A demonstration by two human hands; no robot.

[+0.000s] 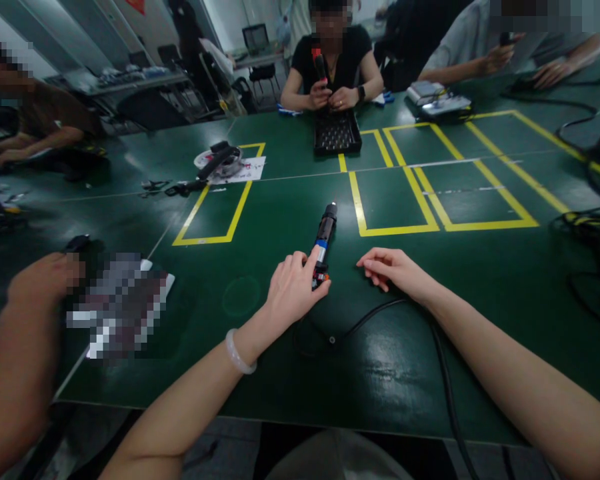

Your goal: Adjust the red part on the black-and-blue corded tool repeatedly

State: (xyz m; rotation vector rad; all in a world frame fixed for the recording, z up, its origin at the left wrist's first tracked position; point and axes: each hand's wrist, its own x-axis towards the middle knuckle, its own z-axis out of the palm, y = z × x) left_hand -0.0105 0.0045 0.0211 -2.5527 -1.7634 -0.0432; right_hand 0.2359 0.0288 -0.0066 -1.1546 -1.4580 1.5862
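At the far left a co-worker's arm (23, 360) reached over the desk (195, 360), its hand near a pixelated thing (125, 300) I could not make out. Next came a round device (220, 162) with a dark handle, beside a white sheet (254, 169) and over part of a yellow tape outline (240, 212). My left hand (293, 283), a pale bracelet (239, 352) behind it at the wrist, lay palm down over the near end of a dark cylindrical tool (327, 225), index finger on its blue-and-white band and thumb out to the right; I cannot tell whether the hidden fingers closed around it. The tool lay on the desk between my hands, its tip pointing away from me. Beyond it stood a black tray (337, 151) before another person. My right hand (387, 265) was loosely curled and held nothing, apart from the tool, near a black cable (447, 380). More cables (597, 247) tangled at the far right.
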